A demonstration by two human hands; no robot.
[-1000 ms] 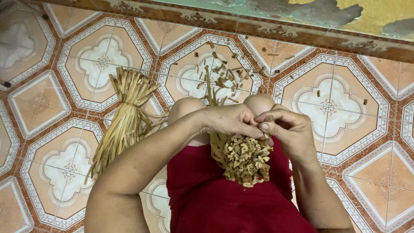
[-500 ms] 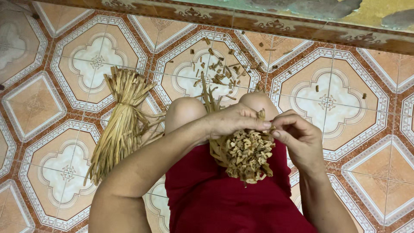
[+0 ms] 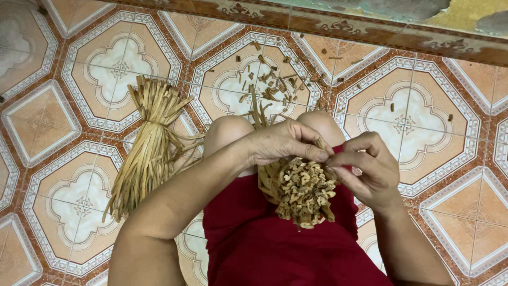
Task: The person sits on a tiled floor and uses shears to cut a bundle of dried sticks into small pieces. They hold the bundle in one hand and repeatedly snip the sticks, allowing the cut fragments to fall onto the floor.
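From my seat, I see the left hand curled over the top of a bundle of dry tan strips, thumb and fingers pinched narrow on a strip at its upper edge — the right hand meets it there, its fingertips closed on the same spot, the two hands touching. The bundle lies in the lap on a red garment, between the bare knees, its cut ends bunched and curled toward me. Out to the left, a second sheaf of long straw-coloured strips rests on the patterned floor tiles, tied near one end and fanned. Beyond the knees, small brown offcuts are scattered on the tiles.
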